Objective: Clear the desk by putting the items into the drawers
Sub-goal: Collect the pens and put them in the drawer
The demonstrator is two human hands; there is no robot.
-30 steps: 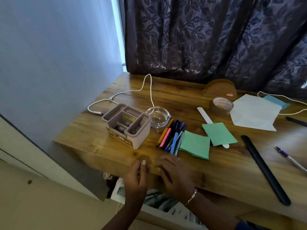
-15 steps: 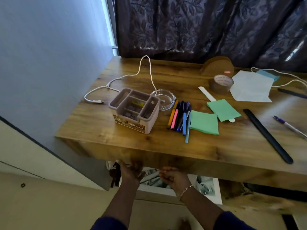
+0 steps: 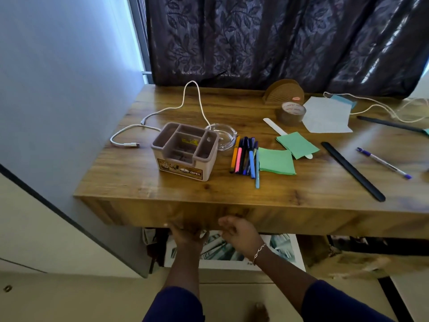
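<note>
The wooden desk (image 3: 301,189) has a drawer front (image 3: 313,220) below its top. My left hand (image 3: 185,232) reaches up at the lower edge of that front, its fingers hooked under and partly hidden. My right hand (image 3: 239,233), wearing a bracelet, is beside it with fingers curled against the front; its grip is unclear. On the desk lie a beige organiser box (image 3: 185,156), a glass ashtray (image 3: 224,135), several coloured pens (image 3: 246,156), green note pads (image 3: 276,161), a tape roll (image 3: 291,112) and a white cable (image 3: 162,112).
Farther right lie a white paper (image 3: 325,115), a black ruler (image 3: 352,170), a purple pen (image 3: 383,162) and a brown holder (image 3: 284,91). A wall (image 3: 58,101) flanks the desk's left side. A printed sheet (image 3: 274,252) lies under the desk. A dark curtain (image 3: 278,38) hangs behind.
Both hands dropped from the front edge of the desk top to the lower edge of the drawer front. The view has pulled back and tilted down.
</note>
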